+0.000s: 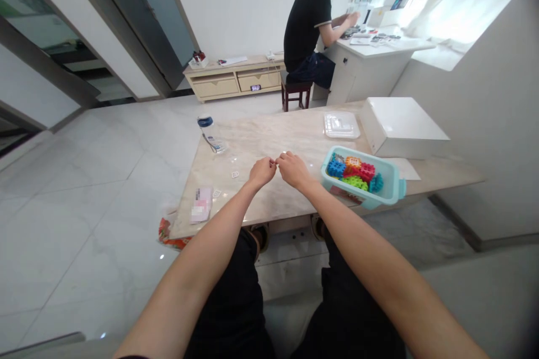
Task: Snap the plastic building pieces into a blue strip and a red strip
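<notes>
Over the middle of the table, my left hand and my right hand meet at their fingertips. The fingers of both are closed in a pinch. Whatever lies between them is too small to make out. Left of my hands, a small white square piece with a printed or cut pattern lies flat. A similar white piece is beside a pink and white packet near the left edge. To the right of my right hand stands a light-blue basket holding colourful plastic building blocks.
A clear bottle with a blue lid stands at the far left of the table. A clear plastic container and a white box are at the back right. Beyond, another person sits at a white desk.
</notes>
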`<state>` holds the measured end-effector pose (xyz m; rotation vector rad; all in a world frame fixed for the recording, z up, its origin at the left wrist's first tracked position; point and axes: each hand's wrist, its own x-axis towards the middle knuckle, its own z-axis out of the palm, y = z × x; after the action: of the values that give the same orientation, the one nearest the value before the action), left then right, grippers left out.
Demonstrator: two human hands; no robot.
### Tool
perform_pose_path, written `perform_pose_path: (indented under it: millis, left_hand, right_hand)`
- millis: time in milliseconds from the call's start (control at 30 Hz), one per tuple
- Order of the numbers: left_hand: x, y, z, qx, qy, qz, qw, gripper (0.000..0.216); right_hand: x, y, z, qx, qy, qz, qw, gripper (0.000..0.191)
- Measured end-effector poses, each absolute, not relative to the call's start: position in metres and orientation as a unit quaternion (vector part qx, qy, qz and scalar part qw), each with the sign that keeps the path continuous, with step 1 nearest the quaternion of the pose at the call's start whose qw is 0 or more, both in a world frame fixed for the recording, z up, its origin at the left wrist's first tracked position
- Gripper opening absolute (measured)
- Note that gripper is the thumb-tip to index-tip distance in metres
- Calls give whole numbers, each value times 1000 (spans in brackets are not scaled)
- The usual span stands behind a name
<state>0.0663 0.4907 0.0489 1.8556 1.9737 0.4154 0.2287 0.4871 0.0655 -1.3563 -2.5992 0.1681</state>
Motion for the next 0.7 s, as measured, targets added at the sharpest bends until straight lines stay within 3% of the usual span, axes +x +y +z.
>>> perform_pose_path:
  millis: [167, 233, 500, 700]
  left_hand:
    - [137, 494, 61, 728, 647, 139, 182, 28]
    - [158, 494, 63, 755, 620, 129, 168, 30]
    - [184, 495, 54, 780, 594, 100, 172, 34]
    - [168, 499, 51, 757, 614, 104, 199, 33]
  right_hand:
    - [332, 488, 83, -538, -805, 0, 250, 38]
    - [372, 488, 79, -584, -765, -24, 271, 40]
    - [431, 478, 50, -606, -768, 44, 202, 33]
    - [433, 479, 55, -584, -794, 107, 133, 51]
